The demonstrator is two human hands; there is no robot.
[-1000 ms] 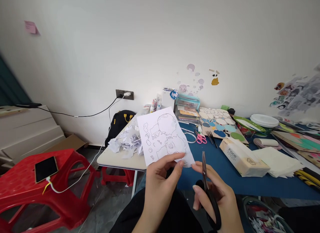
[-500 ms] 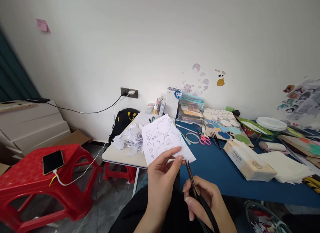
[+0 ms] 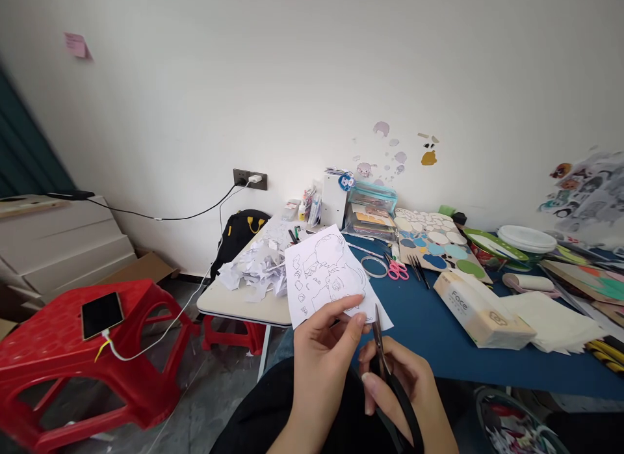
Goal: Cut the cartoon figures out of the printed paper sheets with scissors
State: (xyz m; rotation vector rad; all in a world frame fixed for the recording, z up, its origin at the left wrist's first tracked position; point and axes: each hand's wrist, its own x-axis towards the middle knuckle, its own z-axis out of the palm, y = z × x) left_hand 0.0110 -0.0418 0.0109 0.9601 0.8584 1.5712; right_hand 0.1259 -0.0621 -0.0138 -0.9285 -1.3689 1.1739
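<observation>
My left hand (image 3: pixel 327 350) pinches the lower edge of a white sheet (image 3: pixel 329 275) printed with line drawings and holds it up in front of me. My right hand (image 3: pixel 408 389) grips black-handled scissors (image 3: pixel 390 376); their blades point up and meet the sheet's bottom edge just right of my left thumb. Both hands hover over my lap at the near edge of the blue table (image 3: pixel 439 337).
A heap of paper scraps (image 3: pixel 253 272) lies on a small white table (image 3: pixel 234 304). Pink scissors (image 3: pixel 397 268), a tissue box (image 3: pixel 480 311), coloured paper pieces and bowls cover the blue table. A phone (image 3: pixel 101 315) charges on a red stool (image 3: pixel 73 363) at left.
The scissors swung from beside the sheet to its bottom edge. The sheet dropped lower, then tilted back up slightly.
</observation>
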